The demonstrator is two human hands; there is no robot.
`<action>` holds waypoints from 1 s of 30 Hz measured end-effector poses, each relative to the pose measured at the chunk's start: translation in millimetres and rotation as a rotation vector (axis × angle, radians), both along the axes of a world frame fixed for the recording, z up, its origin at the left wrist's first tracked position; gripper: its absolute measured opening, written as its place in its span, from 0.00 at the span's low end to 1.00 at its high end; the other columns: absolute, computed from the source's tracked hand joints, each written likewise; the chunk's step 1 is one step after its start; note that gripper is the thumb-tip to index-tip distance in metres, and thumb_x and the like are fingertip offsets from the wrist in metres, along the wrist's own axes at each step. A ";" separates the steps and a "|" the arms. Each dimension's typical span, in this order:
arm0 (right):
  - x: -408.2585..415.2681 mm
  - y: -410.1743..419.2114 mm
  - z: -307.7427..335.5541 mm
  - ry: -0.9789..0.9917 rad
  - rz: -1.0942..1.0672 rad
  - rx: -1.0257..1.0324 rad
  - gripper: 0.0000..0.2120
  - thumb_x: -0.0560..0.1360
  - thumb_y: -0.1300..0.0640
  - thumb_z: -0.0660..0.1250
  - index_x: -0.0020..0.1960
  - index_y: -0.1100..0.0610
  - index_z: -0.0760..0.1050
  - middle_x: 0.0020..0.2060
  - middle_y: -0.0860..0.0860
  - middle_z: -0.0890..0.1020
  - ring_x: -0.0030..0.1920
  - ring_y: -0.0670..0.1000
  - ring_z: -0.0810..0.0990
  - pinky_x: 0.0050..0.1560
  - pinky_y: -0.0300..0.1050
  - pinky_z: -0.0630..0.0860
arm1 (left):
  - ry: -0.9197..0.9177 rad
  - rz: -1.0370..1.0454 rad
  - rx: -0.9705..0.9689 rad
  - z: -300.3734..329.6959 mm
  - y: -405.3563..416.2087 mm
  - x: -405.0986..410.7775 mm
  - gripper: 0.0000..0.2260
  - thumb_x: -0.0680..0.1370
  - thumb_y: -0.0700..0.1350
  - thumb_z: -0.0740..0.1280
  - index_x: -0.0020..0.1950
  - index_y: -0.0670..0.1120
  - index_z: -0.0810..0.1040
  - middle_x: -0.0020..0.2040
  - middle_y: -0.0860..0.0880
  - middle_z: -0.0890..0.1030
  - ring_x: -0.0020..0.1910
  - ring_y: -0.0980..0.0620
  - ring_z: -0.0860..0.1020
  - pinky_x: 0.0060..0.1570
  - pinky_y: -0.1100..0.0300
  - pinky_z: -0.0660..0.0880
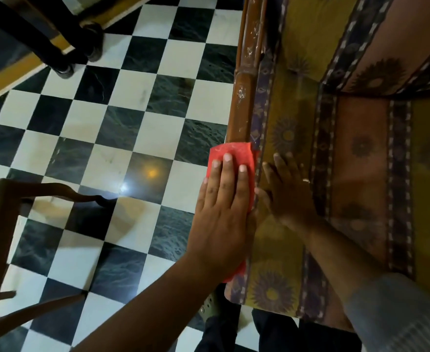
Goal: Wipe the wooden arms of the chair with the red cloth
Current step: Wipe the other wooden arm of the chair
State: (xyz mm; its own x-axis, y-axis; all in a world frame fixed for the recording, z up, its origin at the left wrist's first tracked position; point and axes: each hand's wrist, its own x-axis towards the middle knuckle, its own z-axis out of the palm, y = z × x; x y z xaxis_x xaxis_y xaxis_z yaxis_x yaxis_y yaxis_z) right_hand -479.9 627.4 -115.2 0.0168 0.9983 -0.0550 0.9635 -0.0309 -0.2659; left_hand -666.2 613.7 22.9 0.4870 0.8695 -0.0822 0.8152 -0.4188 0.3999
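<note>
A brown wooden chair arm point(244, 92) runs from the top of the head view down towards me, speckled with pale marks. A red cloth point(234, 151) is draped over its near part. My left hand point(221, 212) lies flat on the cloth, fingers together, pressing it onto the arm. My right hand point(290, 191) rests palm down with fingers spread on the patterned yellow seat cushion point(295, 72), just right of the arm. A ring shows on one finger. The near end of the arm is hidden under my left hand and the cloth.
A black-and-white checkered floor point(122, 128) lies left of the chair. A wooden stool or chair point(0, 224) stands at the lower left. Dark furniture legs point(64, 52) stand at the top left. My dark-trousered legs point(259, 331) are at the bottom.
</note>
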 end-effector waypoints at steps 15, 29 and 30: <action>14.1 -10.7 -22.8 -0.052 0.075 -0.060 0.35 0.80 0.33 0.48 0.79 0.53 0.55 0.80 0.56 0.54 0.80 0.59 0.47 0.77 0.62 0.48 | -0.007 0.129 0.056 -0.8 27.5 23.4 0.31 0.83 0.54 0.50 0.80 0.38 0.47 0.81 0.37 0.46 0.81 0.40 0.42 0.79 0.46 0.45; 9.1 -17.8 -17.5 -0.029 0.094 -0.026 0.40 0.77 0.29 0.48 0.80 0.55 0.54 0.80 0.57 0.53 0.80 0.59 0.48 0.76 0.65 0.51 | 0.026 0.002 0.053 -8.5 44.3 21.2 0.33 0.83 0.51 0.59 0.81 0.40 0.44 0.81 0.40 0.41 0.80 0.42 0.38 0.79 0.41 0.45; 9.7 -17.6 -16.2 -0.049 0.100 -0.044 0.41 0.77 0.29 0.46 0.80 0.55 0.52 0.80 0.56 0.51 0.80 0.59 0.47 0.76 0.65 0.51 | 0.028 0.012 0.068 -7.9 52.9 26.8 0.33 0.84 0.52 0.58 0.81 0.41 0.44 0.81 0.40 0.41 0.80 0.43 0.37 0.79 0.44 0.42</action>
